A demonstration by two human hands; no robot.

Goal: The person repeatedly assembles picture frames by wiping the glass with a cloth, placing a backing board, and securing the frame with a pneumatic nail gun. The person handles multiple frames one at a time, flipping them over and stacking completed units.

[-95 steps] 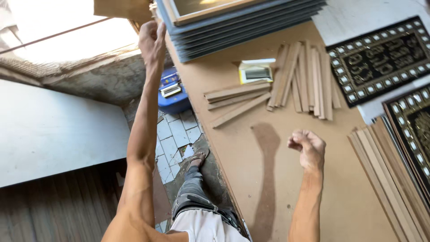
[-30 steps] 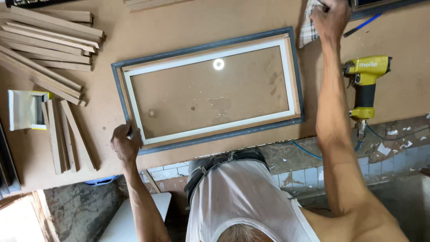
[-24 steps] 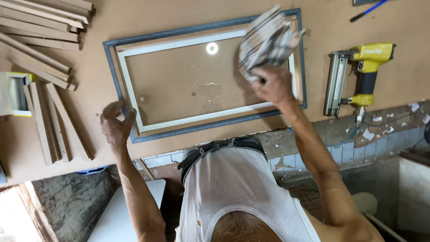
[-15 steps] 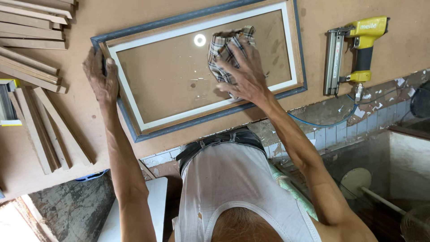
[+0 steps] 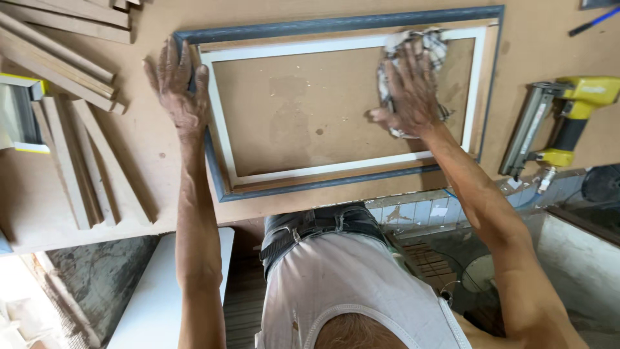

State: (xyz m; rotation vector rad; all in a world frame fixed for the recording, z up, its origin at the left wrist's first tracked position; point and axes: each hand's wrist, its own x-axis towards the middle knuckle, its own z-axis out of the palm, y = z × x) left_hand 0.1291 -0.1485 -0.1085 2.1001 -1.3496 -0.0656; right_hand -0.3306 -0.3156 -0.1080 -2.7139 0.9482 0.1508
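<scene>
The right hand point(image 5: 413, 87) presses a checked cloth point(image 5: 413, 48) flat on the glass at the frame point(image 5: 336, 26)'s far right corner, the left hand point(image 5: 177, 87) lies open on its left edge, wiping looks barely begun

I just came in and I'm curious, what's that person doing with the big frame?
A person is pressing a checked rag against the pane inside a grey picture frame with the right hand. The left hand lies flat on the frame's corner. A yellow nail gun and wooden strips lie on the workbench.
</scene>
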